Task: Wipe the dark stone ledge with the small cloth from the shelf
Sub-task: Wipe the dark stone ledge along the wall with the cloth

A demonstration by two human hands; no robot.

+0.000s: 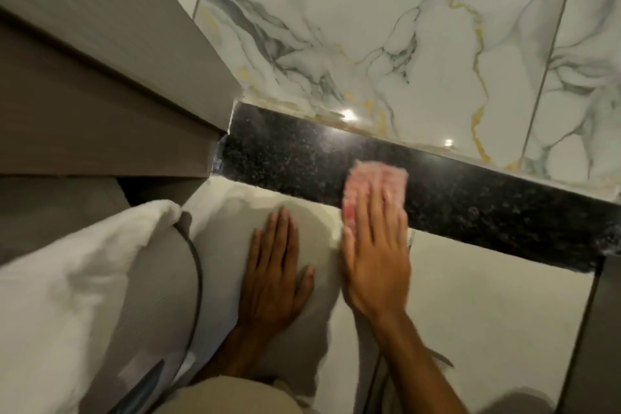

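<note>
A dark speckled stone ledge [289,155] runs across the middle, from the wooden unit at the left down to the right edge. A small pink cloth [373,183] lies flat on it near its middle. My right hand [376,245] presses flat on the cloth, fingers stretched out over it, so the cloth's near part is hidden. My left hand [274,272] rests flat with fingers apart on a white pillow [228,212] just below the ledge, holding nothing.
Marble-patterned wall tiles [386,27] rise behind the ledge. A brown wooden unit [94,104] closes off the left end. A second white pillow [67,279] lies at the lower left, with a dark cable [196,265] curving between the pillows.
</note>
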